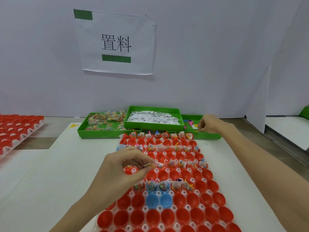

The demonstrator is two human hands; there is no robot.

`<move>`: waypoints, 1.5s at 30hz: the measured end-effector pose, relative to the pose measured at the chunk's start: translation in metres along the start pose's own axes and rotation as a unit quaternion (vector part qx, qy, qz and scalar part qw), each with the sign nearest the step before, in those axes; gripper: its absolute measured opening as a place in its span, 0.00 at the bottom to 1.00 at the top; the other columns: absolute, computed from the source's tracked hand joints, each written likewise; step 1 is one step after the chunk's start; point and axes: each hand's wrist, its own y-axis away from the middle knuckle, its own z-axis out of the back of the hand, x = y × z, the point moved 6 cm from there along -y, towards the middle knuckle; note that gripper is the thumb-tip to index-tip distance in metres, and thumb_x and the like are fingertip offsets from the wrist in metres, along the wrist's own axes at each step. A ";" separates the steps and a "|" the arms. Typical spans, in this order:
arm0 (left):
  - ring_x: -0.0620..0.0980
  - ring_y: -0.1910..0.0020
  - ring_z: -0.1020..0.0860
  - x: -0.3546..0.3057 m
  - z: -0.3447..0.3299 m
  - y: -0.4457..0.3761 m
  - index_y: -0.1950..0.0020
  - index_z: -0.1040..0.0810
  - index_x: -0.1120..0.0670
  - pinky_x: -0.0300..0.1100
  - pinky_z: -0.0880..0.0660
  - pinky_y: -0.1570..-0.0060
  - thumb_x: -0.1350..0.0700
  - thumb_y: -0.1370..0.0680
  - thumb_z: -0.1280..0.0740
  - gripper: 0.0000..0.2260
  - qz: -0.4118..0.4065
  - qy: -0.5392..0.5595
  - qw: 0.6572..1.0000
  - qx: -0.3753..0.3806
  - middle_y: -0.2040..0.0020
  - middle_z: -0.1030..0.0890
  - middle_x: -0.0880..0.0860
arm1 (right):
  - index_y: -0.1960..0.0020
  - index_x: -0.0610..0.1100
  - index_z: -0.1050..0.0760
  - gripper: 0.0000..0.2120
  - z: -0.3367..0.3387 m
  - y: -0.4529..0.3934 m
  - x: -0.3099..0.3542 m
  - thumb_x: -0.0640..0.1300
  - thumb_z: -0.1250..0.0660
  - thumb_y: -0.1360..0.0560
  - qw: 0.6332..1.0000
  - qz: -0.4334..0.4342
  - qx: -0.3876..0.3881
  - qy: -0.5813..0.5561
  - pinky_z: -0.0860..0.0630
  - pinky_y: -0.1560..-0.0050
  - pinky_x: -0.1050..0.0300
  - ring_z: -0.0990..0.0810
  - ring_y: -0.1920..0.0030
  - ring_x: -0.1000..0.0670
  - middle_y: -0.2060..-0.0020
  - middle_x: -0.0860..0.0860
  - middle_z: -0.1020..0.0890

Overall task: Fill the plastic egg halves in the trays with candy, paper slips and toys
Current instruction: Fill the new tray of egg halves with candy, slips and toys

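White desk [66, 164] under a posted wall notice. Left hand [123, 166] pinches a candy packet [148, 165] over the egg tray [167, 213]; right hand [209, 123] curls into the toy bin [207, 135], contents unseen. Packets appear light, crinkly, slippery; pinch them by the edge.

Red and blue egg halves [173, 174] upright in clear tray [187, 206], alternate rows filled

Red egg halves [168, 174] with four blue ones [152, 200]; green trays [107, 131]; white paper slips [153, 118]
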 end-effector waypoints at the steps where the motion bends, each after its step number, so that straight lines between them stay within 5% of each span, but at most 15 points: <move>1: 0.52 0.54 0.15 0.000 0.000 0.000 0.49 0.12 0.44 0.44 0.17 0.52 0.58 0.26 0.22 0.10 0.000 -0.001 1.000 0.001 0.54 0.15 0.47 | 0.50 0.41 0.14 0.05 0.000 -0.001 -0.002 0.41 0.27 0.23 1.000 -0.009 0.010 -0.009 0.26 0.51 0.59 0.19 0.52 0.52 0.47 0.47 0.13; 5: 0.52 0.54 0.15 0.001 0.000 0.000 0.50 0.12 0.44 0.45 0.17 0.52 0.58 0.26 0.22 0.10 0.001 -0.006 1.000 0.004 0.54 0.15 0.46 | 0.52 0.43 0.14 0.03 -0.003 0.000 -0.016 0.40 0.26 0.23 0.993 -0.037 0.025 -0.107 0.24 0.42 0.53 0.22 0.51 0.54 0.48 0.49 0.14; 9: 0.52 0.54 0.15 0.003 0.001 0.000 0.50 0.12 0.44 0.45 0.17 0.52 0.59 0.26 0.22 0.10 0.006 -0.003 1.000 -0.003 0.54 0.14 0.46 | 0.59 0.44 0.15 0.04 -0.007 0.007 -0.024 0.37 0.24 0.26 0.975 -0.037 -0.008 -0.217 0.25 0.48 0.54 0.20 0.51 0.49 0.57 0.50 0.16; 13: 0.52 0.54 0.14 0.004 0.003 0.000 0.50 0.12 0.44 0.44 0.17 0.52 0.59 0.27 0.21 0.10 0.012 -0.001 1.000 -0.009 0.54 0.14 0.46 | 0.44 0.41 0.18 0.10 -0.001 0.017 -0.027 0.40 0.24 0.25 0.946 -0.039 -0.080 -0.310 0.22 0.40 0.46 0.17 0.46 0.43 0.50 0.42 0.15; 16: 0.51 0.54 0.14 0.004 0.002 0.000 0.49 0.12 0.45 0.42 0.17 0.51 0.58 0.27 0.21 0.10 0.014 0.003 1.000 -0.016 0.54 0.13 0.46 | 0.45 0.44 0.16 0.08 0.012 0.034 -0.016 0.41 0.25 0.23 0.923 -0.015 -0.142 -0.357 0.20 0.45 0.41 0.16 0.49 0.42 0.51 0.41 0.14; 20: 0.50 0.54 0.14 0.002 0.000 0.002 0.46 0.13 0.46 0.39 0.17 0.50 0.54 0.29 0.21 0.12 0.025 0.036 0.999 -0.027 0.54 0.13 0.47 | 0.48 0.45 0.15 0.07 0.016 0.074 0.017 0.42 0.24 0.25 0.887 0.029 -0.135 -0.441 0.20 0.59 0.59 0.13 0.53 0.45 0.59 0.45 0.12; 27: 0.49 0.52 0.14 -0.009 -0.010 0.005 0.44 0.14 0.47 0.37 0.19 0.49 0.56 0.29 0.22 0.14 0.003 0.053 0.998 -0.029 0.54 0.13 0.48 | 0.51 0.50 0.14 0.04 0.003 0.173 0.095 0.44 0.24 0.25 0.862 0.146 -0.073 -0.480 0.20 0.54 0.66 0.14 0.55 0.54 0.56 0.52 0.13; 31: 0.50 0.52 0.14 -0.016 -0.020 0.008 0.42 0.15 0.48 0.39 0.18 0.49 0.56 0.28 0.22 0.16 -0.001 0.053 0.999 -0.011 0.53 0.13 0.48 | 0.48 0.50 0.15 0.06 -0.004 0.212 0.128 0.41 0.25 0.24 0.842 0.220 -0.048 -0.490 0.17 0.50 0.58 0.14 0.54 0.49 0.56 0.49 0.13; 36: 0.51 0.52 0.15 -0.021 -0.024 0.007 0.38 0.17 0.47 0.39 0.18 0.50 0.55 0.28 0.22 0.19 -0.027 0.020 0.999 -0.015 0.52 0.15 0.48 | 0.48 0.48 0.14 0.07 -0.017 0.223 0.141 0.39 0.25 0.24 0.841 0.241 -0.037 -0.482 0.16 0.48 0.52 0.13 0.52 0.48 0.55 0.51 0.12; 45: 0.48 0.53 0.16 -0.031 -0.033 0.005 0.36 0.18 0.47 0.37 0.18 0.52 0.57 0.29 0.22 0.22 -0.063 -0.054 0.996 -0.015 0.53 0.18 0.44 | 0.48 0.50 0.14 0.06 -0.009 0.225 0.132 0.46 0.24 0.25 0.843 0.248 0.010 -0.477 0.18 0.50 0.59 0.13 0.53 0.50 0.54 0.52 0.13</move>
